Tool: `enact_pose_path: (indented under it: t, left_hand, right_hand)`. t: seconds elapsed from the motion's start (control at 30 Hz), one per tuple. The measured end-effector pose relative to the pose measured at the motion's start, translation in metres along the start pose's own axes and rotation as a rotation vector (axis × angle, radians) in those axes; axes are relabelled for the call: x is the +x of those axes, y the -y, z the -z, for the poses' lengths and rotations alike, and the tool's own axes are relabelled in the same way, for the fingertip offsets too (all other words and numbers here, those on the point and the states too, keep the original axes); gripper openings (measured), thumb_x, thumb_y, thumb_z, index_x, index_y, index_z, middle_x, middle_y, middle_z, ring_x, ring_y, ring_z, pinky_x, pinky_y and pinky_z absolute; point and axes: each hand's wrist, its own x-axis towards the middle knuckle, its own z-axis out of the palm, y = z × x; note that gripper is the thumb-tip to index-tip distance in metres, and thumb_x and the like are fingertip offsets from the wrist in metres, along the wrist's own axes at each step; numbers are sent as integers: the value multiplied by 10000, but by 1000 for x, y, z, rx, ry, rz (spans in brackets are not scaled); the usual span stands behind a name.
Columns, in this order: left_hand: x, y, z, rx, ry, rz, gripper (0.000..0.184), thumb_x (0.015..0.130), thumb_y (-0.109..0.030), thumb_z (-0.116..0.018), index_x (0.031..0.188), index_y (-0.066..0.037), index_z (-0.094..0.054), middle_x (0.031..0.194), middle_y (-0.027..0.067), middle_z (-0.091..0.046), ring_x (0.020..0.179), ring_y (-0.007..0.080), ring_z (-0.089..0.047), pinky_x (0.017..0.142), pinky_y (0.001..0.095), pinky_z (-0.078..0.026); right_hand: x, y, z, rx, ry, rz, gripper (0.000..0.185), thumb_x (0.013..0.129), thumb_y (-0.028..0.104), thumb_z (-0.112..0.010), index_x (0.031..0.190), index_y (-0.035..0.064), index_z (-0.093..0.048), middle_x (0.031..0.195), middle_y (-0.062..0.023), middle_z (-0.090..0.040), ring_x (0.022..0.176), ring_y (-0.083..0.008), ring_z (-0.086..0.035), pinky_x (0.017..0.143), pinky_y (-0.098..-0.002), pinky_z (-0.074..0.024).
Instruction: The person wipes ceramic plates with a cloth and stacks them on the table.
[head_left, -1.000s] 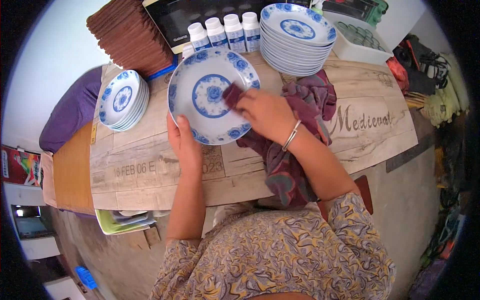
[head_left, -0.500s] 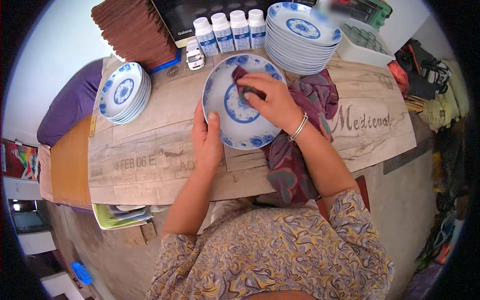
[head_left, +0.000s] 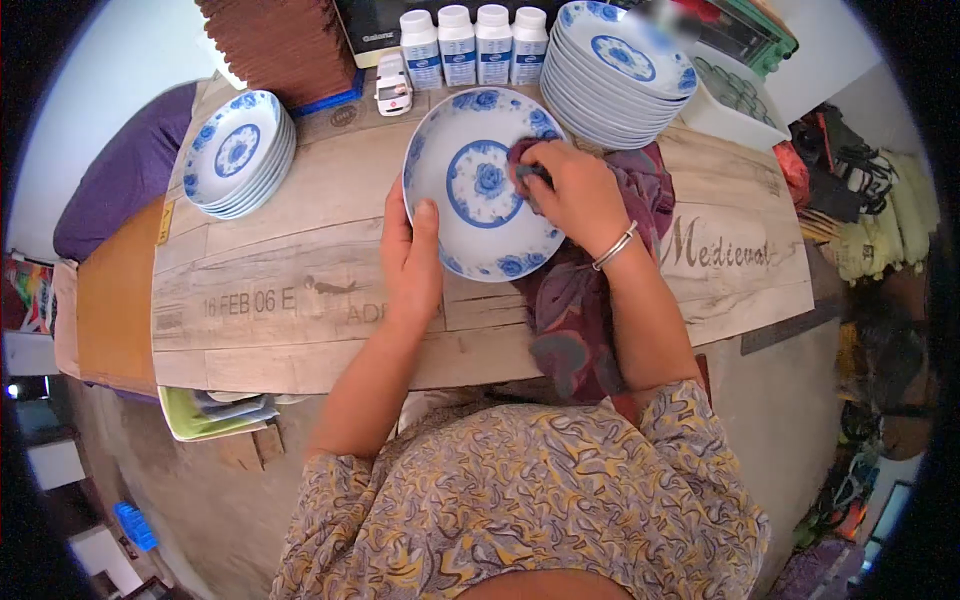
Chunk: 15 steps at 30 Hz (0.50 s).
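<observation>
A white plate (head_left: 440, 165) with a blue flower pattern is tilted up over the table in front of me. My left hand (head_left: 411, 255) grips its left edge, thumb on the face and fingers behind. Bunched in my right hand (head_left: 575, 190) is part of a dark purple patterned cloth (head_left: 570, 320), pressed against the right side of the plate's face. The rest of the cloth trails past the right forearm and over the table's front edge.
Stacked matching plates stand at the left (head_left: 237, 155) and a taller plate stack (head_left: 615, 75) at the back right. Several white bottles (head_left: 457, 45), a toy van (head_left: 393, 85), brown folded material (head_left: 280, 45) and a white tray (head_left: 735, 105) line the back of the wooden table (head_left: 250, 350).
My right hand and the bunched cloth have moved from the plate's upper middle to its right side. The left hand keeps its hold. The whole view has shifted slightly.
</observation>
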Motion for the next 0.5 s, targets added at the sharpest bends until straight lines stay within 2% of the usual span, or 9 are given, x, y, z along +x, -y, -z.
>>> enact_pose_path:
  t: [0.17, 0.37, 0.43, 0.5]
  left_hand:
    - [-3, -9, -6, 82, 122, -25, 454, 901, -207, -444, 1281, 11, -325, 1205, 121, -453, 1090, 170, -428, 936, 294, -326]
    - [-8, 0, -9, 82, 139, -65, 465, 887, -211, -468, 1275, 4, -330, 1177, 130, -466, 1050, 170, -455, 907, 292, -353]
    - [-10, -3, -10, 72, 151, -34, 465, 883, -213, -475, 1268, 6, -336, 1163, 130, -475, 1028, 166, -467, 889, 287, -367]
    - [-7, 2, -11, 114, 151, -105, 455, 884, -215, -473, 1262, 3, -344, 1145, 121, -486, 1003, 156, -478, 860, 280, -386]
  right_hand:
    - [10, 3, 7, 234, -271, -58, 148, 740, 129, -582, 860, 43, -588, 846, -152, -601, 772, -330, -581, 681, -374, -458]
    - [10, 4, -11, 349, -333, -33, 183, 740, 137, -597, 892, 35, -597, 849, -144, -610, 787, -312, -589, 702, -347, -461]
    - [7, 12, -17, 418, -311, -31, 185, 742, 137, -597, 898, 38, -599, 856, -141, -611, 791, -308, -587, 707, -343, -460]
    - [8, 24, -21, 465, -274, 15, 192, 741, 142, -600, 904, 40, -600, 859, -140, -609, 793, -305, -583, 710, -341, -460]
